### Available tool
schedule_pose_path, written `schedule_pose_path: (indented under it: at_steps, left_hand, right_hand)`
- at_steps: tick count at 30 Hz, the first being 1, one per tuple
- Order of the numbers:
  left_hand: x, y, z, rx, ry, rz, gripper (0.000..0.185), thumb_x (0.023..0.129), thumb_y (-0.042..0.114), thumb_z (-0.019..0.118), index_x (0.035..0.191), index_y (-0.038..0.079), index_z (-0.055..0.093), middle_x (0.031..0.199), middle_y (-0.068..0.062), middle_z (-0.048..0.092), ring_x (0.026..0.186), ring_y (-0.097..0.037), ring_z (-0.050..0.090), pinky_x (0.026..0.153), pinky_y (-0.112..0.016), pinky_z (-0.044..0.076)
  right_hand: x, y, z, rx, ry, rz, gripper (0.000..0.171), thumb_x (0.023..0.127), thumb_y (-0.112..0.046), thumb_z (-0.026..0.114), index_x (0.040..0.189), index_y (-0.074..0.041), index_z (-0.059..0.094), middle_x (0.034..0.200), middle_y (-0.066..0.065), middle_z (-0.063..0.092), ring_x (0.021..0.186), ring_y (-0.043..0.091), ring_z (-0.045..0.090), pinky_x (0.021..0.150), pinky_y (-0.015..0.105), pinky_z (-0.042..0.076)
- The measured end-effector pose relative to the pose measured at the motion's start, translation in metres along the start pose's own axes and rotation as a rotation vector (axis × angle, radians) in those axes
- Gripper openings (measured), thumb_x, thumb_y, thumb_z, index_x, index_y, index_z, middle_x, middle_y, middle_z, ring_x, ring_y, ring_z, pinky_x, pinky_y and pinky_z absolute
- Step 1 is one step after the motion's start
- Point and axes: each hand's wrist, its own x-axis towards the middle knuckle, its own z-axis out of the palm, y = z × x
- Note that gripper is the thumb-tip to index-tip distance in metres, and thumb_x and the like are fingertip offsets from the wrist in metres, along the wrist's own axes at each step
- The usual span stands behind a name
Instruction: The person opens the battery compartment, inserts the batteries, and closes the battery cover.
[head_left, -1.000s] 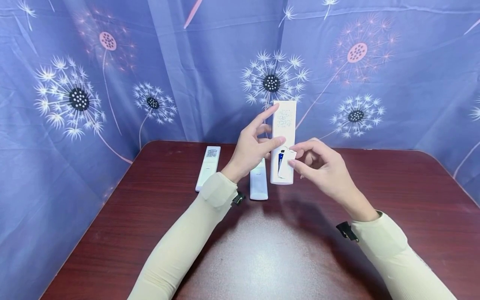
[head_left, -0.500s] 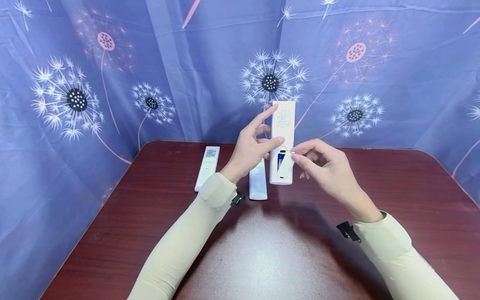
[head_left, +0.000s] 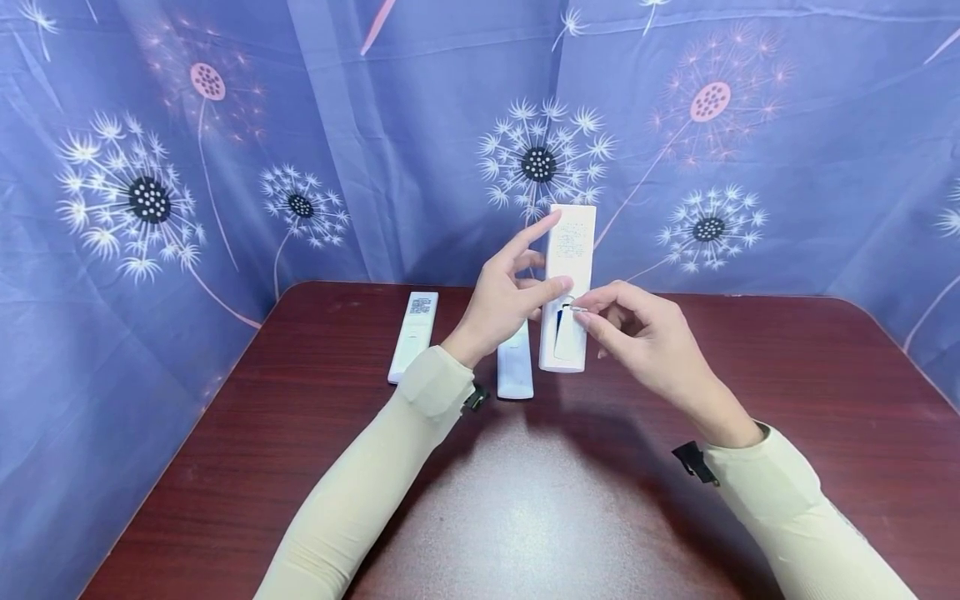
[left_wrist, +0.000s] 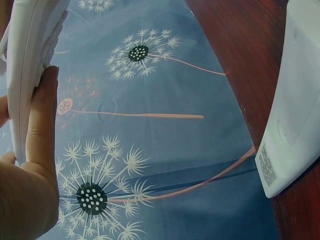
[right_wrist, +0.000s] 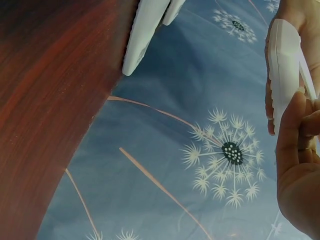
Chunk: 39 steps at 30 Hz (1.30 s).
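Observation:
My left hand (head_left: 498,300) grips a white remote control (head_left: 570,250) upright above the table, its back facing me, thumb across the back and index finger along the top edge. In the lower half its battery compartment is partly uncovered, with a strip of blue battery (head_left: 558,323) showing. A small white battery cover (head_left: 570,340) stands tilted over that compartment. My right hand (head_left: 637,325) pinches the cover's upper end between thumb and index finger. From the right wrist view, the cover (right_wrist: 306,75) sticks out at an angle from the remote's back.
Two more white remotes lie face down on the dark red table (head_left: 300,467): one remote (head_left: 414,337) at the left, another remote (head_left: 515,362) partly behind my left hand. A blue curtain (head_left: 420,125) with dandelion prints hangs along the back and left edges.
The right hand has shifted slightly left with the cover's upper end, and less of the blue battery shows now. The left hand keeps its hold on the remote.

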Motion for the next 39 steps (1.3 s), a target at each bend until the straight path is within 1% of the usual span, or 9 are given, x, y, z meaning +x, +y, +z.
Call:
schedule_pose_path:
  at_steps: [4, 8, 10, 15, 20, 24, 29, 34, 39]
  left_hand:
    - [-0.0004, 0.0002, 0.0002, 0.017, -0.004, 0.004, 0.075, 0.098, 0.004, 0.077, 0.16, 0.036, 0.049, 0.115, -0.014, 0.062, 0.079, -0.028, 0.074, 0.06, -0.04, 0.058]
    - [-0.0006, -0.0002, 0.0005, 0.033, -0.004, 0.008, 0.075, 0.098, 0.004, 0.077, 0.16, 0.036, 0.049, 0.115, -0.014, 0.062, 0.078, -0.028, 0.074, 0.058, -0.034, 0.057]
    - [-0.0006, -0.0003, 0.0005, 0.035, -0.004, 0.007, 0.075, 0.098, 0.004, 0.077, 0.16, 0.036, 0.049, 0.116, -0.014, 0.063, 0.079, -0.028, 0.074, 0.058, -0.034, 0.057]
    - [-0.0004, 0.0005, 0.0005, 0.035, -0.002, 0.006, 0.075, 0.098, 0.004, 0.077, 0.16, 0.036, 0.05, 0.116, -0.014, 0.063, 0.079, -0.028, 0.074, 0.061, -0.043, 0.059]
    - [-0.0004, 0.0007, 0.0003, 0.027, 0.0, 0.005, 0.076, 0.098, 0.004, 0.077, 0.16, 0.036, 0.049, 0.115, -0.014, 0.063, 0.078, -0.027, 0.074, 0.062, -0.049, 0.06]
    - [0.0003, 0.0003, 0.0, 0.014, 0.008, 0.003, 0.076, 0.097, 0.004, 0.078, 0.16, 0.037, 0.05, 0.113, -0.014, 0.064, 0.078, -0.027, 0.074, 0.06, -0.044, 0.059]
    - [-0.0004, 0.0016, 0.0005, 0.007, 0.006, 0.003, 0.076, 0.097, 0.004, 0.078, 0.16, 0.038, 0.05, 0.115, -0.014, 0.064, 0.077, -0.027, 0.074, 0.059, -0.036, 0.057]
    - [-0.0011, 0.0023, 0.0007, 0.01, -0.001, 0.0, 0.076, 0.097, 0.005, 0.078, 0.159, 0.038, 0.05, 0.118, -0.014, 0.064, 0.08, -0.029, 0.075, 0.061, -0.042, 0.06]
    - [-0.0006, 0.0014, 0.0007, 0.012, 0.007, 0.001, 0.076, 0.097, 0.004, 0.078, 0.159, 0.038, 0.05, 0.115, -0.014, 0.065, 0.08, -0.028, 0.075, 0.059, -0.037, 0.059]
  right_hand:
    - [-0.0004, 0.0016, 0.002, -0.019, 0.005, -0.01, 0.021, 0.096, 0.004, 0.076, 0.109, -0.011, 0.078, 0.071, -0.002, 0.062, 0.054, 0.011, 0.053, 0.048, 0.022, 0.043]
    - [-0.0011, 0.0033, 0.0039, -0.047, 0.016, -0.027, 0.021, 0.095, 0.004, 0.077, 0.108, -0.012, 0.078, 0.07, -0.005, 0.06, 0.053, 0.011, 0.051, 0.047, 0.022, 0.04]
    - [-0.0011, 0.0035, 0.0044, -0.059, 0.019, -0.034, 0.021, 0.094, 0.004, 0.078, 0.107, -0.012, 0.078, 0.07, -0.006, 0.06, 0.053, 0.011, 0.05, 0.047, 0.021, 0.039]
    - [-0.0005, 0.0024, 0.0035, -0.074, 0.027, -0.034, 0.019, 0.095, 0.004, 0.077, 0.107, -0.012, 0.078, 0.068, -0.006, 0.057, 0.053, 0.011, 0.049, 0.048, 0.021, 0.038]
    - [-0.0011, -0.0003, 0.0027, -0.053, 0.023, 0.007, 0.017, 0.097, 0.002, 0.076, 0.108, -0.011, 0.078, 0.068, -0.005, 0.06, 0.053, 0.011, 0.053, 0.047, 0.022, 0.042]
    - [-0.0018, -0.0023, 0.0024, -0.031, 0.024, 0.049, 0.017, 0.098, 0.001, 0.075, 0.111, -0.01, 0.078, 0.072, -0.002, 0.064, 0.053, 0.012, 0.058, 0.047, 0.023, 0.046]
    - [-0.002, -0.0012, 0.0033, -0.018, 0.033, 0.06, 0.017, 0.098, 0.001, 0.075, 0.111, -0.009, 0.078, 0.073, -0.001, 0.065, 0.053, 0.013, 0.058, 0.048, 0.023, 0.048]
    - [-0.0017, 0.0008, 0.0048, -0.01, 0.029, 0.047, 0.016, 0.098, 0.003, 0.074, 0.111, -0.007, 0.077, 0.073, -0.001, 0.066, 0.053, 0.018, 0.058, 0.049, 0.023, 0.05]
    - [-0.002, 0.0007, 0.0038, -0.022, 0.035, 0.039, 0.017, 0.098, 0.002, 0.075, 0.111, -0.008, 0.078, 0.072, -0.002, 0.064, 0.052, 0.015, 0.058, 0.048, 0.023, 0.048]
